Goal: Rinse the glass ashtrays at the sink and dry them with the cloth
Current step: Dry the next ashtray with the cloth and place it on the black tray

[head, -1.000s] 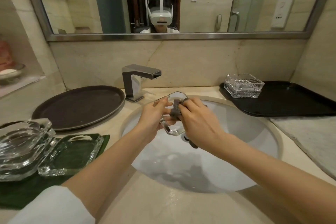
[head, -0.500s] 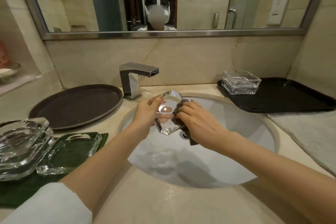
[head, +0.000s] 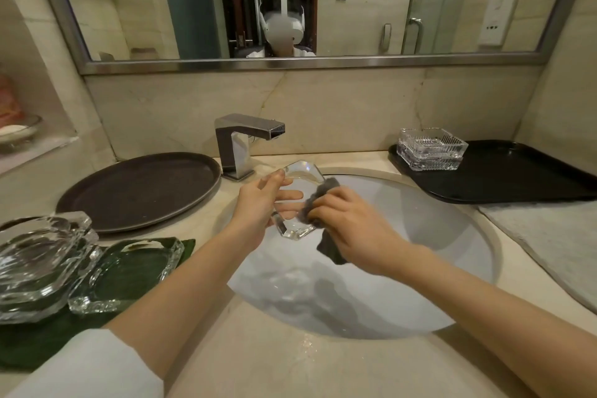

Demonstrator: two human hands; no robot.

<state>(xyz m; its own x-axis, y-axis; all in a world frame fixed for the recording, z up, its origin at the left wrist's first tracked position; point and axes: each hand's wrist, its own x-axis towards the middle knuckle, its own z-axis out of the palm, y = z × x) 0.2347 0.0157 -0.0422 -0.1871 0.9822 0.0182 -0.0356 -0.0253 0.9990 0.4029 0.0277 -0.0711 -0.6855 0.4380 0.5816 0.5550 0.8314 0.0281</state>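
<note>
Over the white sink basin [head: 420, 268], my left hand [head: 258, 207] holds a clear angular glass ashtray [head: 298, 200] tilted on edge, thumb on its top rim and fingers behind the glass. My right hand [head: 349, 223] grips a dark grey cloth [head: 318, 200] and presses it against the ashtray's right side; the cloth's tail hangs below my palm. Two more thick glass ashtrays [head: 42, 262] [head: 129, 271] lie on a green mat [head: 38, 339] at the left. A stack of ribbed square ashtrays [head: 431, 148] stands on the black tray [head: 517, 178] at the right.
A chrome tap [head: 240, 142] stands behind the basin, no water running. A round dark tray [head: 139, 191] lies on the counter at the left. A pale grey towel [head: 555, 242] covers the counter at the right. A mirror hangs above the back wall.
The ashtray has turned in my left hand and now stands more upright. My right hand with the cloth has slid from its upper rim to its right side.
</note>
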